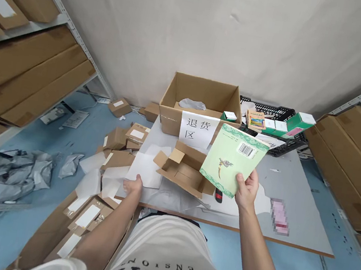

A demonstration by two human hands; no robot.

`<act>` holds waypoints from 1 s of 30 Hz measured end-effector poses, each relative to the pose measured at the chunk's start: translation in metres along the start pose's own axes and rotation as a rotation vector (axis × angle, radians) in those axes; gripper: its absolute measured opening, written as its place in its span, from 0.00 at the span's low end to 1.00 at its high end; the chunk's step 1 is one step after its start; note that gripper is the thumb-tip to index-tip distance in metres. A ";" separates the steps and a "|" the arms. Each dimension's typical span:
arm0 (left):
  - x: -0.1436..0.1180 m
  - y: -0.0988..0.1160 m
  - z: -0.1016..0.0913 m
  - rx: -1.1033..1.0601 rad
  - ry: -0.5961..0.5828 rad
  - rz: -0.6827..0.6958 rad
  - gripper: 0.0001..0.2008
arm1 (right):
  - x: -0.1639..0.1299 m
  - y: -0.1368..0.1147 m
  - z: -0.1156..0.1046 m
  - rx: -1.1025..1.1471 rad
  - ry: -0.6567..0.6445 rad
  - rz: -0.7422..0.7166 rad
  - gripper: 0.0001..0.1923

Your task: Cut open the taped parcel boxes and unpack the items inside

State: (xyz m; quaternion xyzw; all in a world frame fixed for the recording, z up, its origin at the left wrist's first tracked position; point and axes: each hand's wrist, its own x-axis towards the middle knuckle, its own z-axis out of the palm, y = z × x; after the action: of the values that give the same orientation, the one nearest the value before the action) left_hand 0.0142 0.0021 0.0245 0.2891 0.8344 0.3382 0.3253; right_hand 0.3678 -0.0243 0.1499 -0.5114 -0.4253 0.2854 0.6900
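My right hand (247, 189) grips a light green book (231, 161) by its lower right edge. The side facing me carries a barcode and a small plant drawing. Under and left of the book lies an open small cardboard box (181, 174) with its flaps spread and nothing visible inside. My left hand (133, 185) is at the table's left front edge, beside a white sheet (147, 171), fingers apart. A red and black tool (219, 196) shows partly beneath the book.
A large open carton (165, 121) with a paper sign (198, 128) stands at the back of the table (304, 218). Right of it is a black crate (285, 112) with green boxes. A pink item (280, 217) lies right. Cartons pile up left; shelves flank both sides.
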 end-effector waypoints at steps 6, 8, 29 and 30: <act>-0.058 0.099 -0.014 -0.538 -0.913 0.066 0.35 | 0.012 -0.015 -0.003 -0.308 -0.271 -0.258 0.23; -0.070 0.141 -0.017 -0.554 -1.388 -0.100 0.44 | 0.015 -0.026 0.000 -0.398 -0.471 -0.398 0.23; -0.090 0.143 0.007 -1.016 -1.222 0.101 0.37 | -0.028 -0.008 0.050 0.381 -0.427 0.495 0.31; -0.090 0.140 0.006 -1.016 -1.218 0.103 0.37 | -0.032 -0.008 0.051 0.409 -0.426 0.559 0.30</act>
State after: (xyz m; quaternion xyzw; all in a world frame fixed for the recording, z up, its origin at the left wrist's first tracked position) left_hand 0.1115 0.0258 0.1579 0.2778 0.2391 0.4745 0.8003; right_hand 0.3079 -0.0295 0.1539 -0.3889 -0.3378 0.6403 0.5698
